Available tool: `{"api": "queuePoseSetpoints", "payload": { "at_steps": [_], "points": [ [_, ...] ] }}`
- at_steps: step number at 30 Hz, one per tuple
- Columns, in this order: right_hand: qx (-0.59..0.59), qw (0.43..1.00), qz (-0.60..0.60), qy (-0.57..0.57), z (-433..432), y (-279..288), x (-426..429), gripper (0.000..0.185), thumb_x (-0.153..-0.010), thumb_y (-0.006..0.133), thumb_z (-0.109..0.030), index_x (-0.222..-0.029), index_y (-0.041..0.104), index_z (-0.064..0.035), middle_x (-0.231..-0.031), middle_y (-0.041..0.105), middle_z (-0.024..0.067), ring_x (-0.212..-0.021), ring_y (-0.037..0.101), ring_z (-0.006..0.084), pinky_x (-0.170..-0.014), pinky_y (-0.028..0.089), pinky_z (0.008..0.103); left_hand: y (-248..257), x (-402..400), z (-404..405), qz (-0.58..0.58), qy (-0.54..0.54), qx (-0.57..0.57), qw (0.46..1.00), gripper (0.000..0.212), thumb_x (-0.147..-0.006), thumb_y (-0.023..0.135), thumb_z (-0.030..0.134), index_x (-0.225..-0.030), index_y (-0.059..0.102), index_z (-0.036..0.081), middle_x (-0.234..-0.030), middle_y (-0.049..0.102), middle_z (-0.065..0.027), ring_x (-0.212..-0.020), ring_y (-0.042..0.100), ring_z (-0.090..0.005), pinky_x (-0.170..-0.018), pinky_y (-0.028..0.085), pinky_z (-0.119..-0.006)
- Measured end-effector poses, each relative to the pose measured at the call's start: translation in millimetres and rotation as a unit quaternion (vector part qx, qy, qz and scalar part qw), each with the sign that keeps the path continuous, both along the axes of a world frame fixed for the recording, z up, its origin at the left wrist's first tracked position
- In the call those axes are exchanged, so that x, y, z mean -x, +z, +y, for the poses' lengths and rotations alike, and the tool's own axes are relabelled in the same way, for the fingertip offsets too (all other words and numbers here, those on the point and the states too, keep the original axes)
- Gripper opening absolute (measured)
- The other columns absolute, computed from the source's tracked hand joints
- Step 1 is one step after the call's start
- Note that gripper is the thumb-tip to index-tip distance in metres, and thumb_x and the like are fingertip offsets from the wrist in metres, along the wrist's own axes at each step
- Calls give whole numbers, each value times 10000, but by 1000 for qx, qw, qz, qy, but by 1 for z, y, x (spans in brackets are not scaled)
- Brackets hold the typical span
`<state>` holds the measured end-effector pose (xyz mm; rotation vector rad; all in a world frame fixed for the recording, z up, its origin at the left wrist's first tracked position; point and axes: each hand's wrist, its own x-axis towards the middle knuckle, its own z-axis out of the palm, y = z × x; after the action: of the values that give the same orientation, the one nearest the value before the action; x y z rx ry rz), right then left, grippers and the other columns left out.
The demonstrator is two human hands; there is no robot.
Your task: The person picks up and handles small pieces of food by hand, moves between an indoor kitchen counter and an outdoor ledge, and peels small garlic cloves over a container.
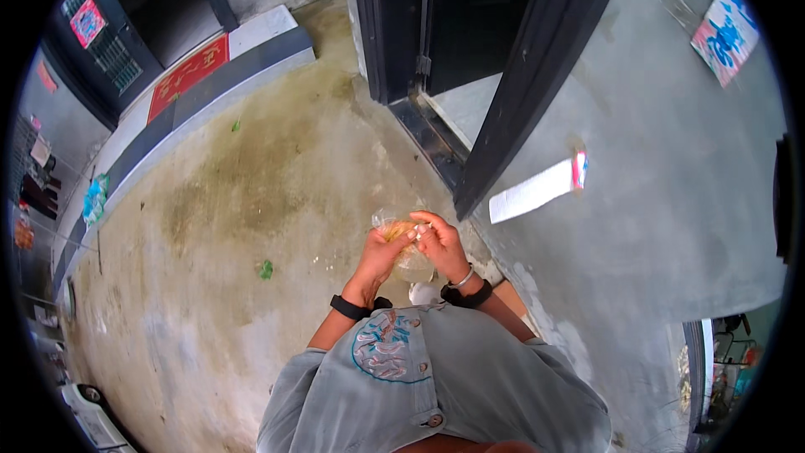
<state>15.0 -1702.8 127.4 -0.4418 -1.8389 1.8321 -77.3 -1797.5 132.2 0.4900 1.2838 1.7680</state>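
In the head view my left hand [380, 256] and my right hand [444, 248] meet in front of my body, just below the centre. Between them they hold a clear plastic bag [415, 266] with something yellow-orange and strand-like in it. The fingertips of both hands pinch around a small white bit [418, 231], perhaps part of the bag's top. The bag's clear film sticks out above and below the fingers. Each wrist wears a black band, and the right one also a silver-coloured bangle.
A dark door frame [522, 82] stands ahead to the right, beside a grey wall with a white paper strip [531, 191]. A raised step [242, 56] with a red mat [188, 77] curves along the left. Green leaf pieces [266, 270] lie on the concrete floor [207, 302].
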Motion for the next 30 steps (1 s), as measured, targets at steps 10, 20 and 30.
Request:
{"api": "queuePoseSetpoints", "payload": {
  "at_steps": [10, 20, 30],
  "points": [
    [100, 992, 10, 82, 149, 5, 129, 328, -827, 348, -33, -1143, 433, -25, -651, 457, -26, -538, 394, 29, -473, 341, 166, 22, 127, 139, 193, 6, 95, 977, 102, -739, 598, 94, -800, 613, 13, -685, 566, 31, -587, 469, -34, -496, 381, -193],
    [132, 990, -20, 36, 257, -21, 264, 271, -801, 397, -46, -1036, 522, 1, -668, 502, -15, -523, 415, 33, -444, 330, 173, -5, 265, 250, 237, -9, 76, 969, 62, -701, 604, 66, -705, 593, 5, -628, 562, 11, -578, 472, -32, -481, 380, -187],
    [189, 974, 26, -120, 362, 11, 358, 286, -756, 379, -5, -988, 547, -7, -691, 526, 8, -533, 423, 43, -443, 349, 171, 13, 373, 395, 429, -12, -90, 899, 100, -599, 626, 43, -666, 565, 1, -619, 560, -52, -552, 523, -128, -517, 416, -248]
  ]
}}
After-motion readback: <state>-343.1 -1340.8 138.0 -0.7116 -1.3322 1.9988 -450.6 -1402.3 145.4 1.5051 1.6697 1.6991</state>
